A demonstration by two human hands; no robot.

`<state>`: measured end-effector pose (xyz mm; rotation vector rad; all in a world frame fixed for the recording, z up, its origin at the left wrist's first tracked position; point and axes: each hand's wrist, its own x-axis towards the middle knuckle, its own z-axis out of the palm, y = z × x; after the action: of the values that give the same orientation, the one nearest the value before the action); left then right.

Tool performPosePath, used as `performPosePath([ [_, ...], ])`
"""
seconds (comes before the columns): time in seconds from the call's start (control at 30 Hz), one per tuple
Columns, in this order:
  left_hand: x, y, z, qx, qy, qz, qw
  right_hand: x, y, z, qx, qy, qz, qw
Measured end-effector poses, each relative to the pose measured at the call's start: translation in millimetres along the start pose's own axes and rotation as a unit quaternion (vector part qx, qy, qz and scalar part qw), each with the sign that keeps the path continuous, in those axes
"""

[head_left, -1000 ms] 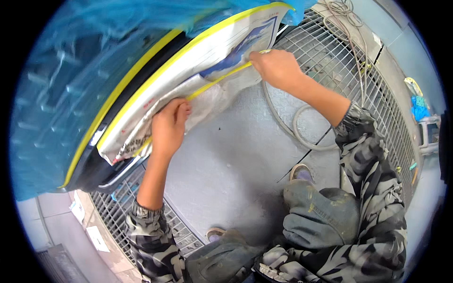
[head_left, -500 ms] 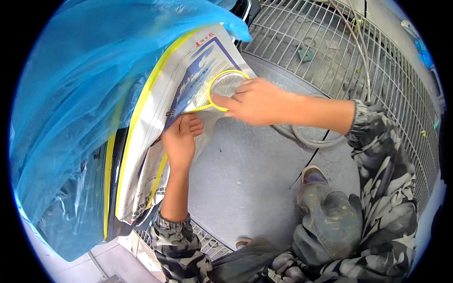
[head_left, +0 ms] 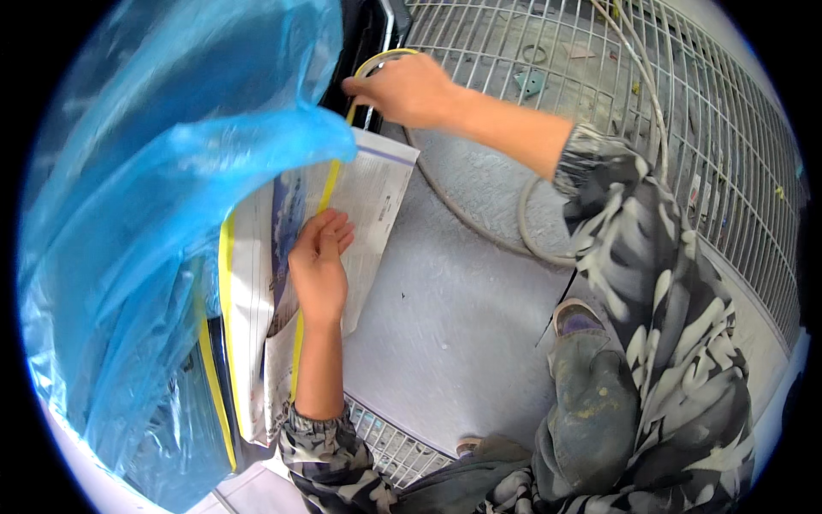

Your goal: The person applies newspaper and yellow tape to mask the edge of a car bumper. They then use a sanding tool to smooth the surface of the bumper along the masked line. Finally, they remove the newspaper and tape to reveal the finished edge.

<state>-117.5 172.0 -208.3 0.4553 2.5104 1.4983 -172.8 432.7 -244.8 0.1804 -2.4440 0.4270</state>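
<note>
A yellow tape roll (head_left: 383, 55) is gripped in my right hand (head_left: 409, 92) at the top, beside a dark glossy edge (head_left: 355, 30). A strip of tape runs down from it over a sheet of newspaper (head_left: 375, 197), whose upper part lies partly under translucent blue plastic sheeting (head_left: 145, 214). My left hand (head_left: 318, 261) rests on the newspaper along this strip, fingers loosely bent and slightly apart. More yellow tape lines the newspaper's left edge and the covered dark panel further left.
Metal grating (head_left: 719, 103) spans the back and right, with a pale cable (head_left: 652, 103) over it. A grey hose (head_left: 462, 218) curves across the grey floor plate (head_left: 428, 334). My feet stand on the lower part, and more grating shows at the bottom.
My right hand has moved up and left with the roll, drawing tape toward the top edge. My left hand stays on the strip. The view has turned, and blue plastic now overlaps the newspaper's top.
</note>
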Motion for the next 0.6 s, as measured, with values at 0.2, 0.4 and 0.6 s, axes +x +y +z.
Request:
performPosePath([
  [0.2, 49, 11, 33, -0.019, -0.009, 0.057, 0.998, 12, -12, 8, 0.082, -0.013, 0.052, 0.995],
  [0.4, 92, 26, 57, 0.077, 0.006, 0.103, 0.992, 2, -2, 13, 0.125, 0.091, -0.001, 0.988],
  [0.6, 80, 29, 59, 0.063, 0.020, 0.163, 0.984, -2, 1, 17, 0.070, 0.196, -0.040, 0.977],
])
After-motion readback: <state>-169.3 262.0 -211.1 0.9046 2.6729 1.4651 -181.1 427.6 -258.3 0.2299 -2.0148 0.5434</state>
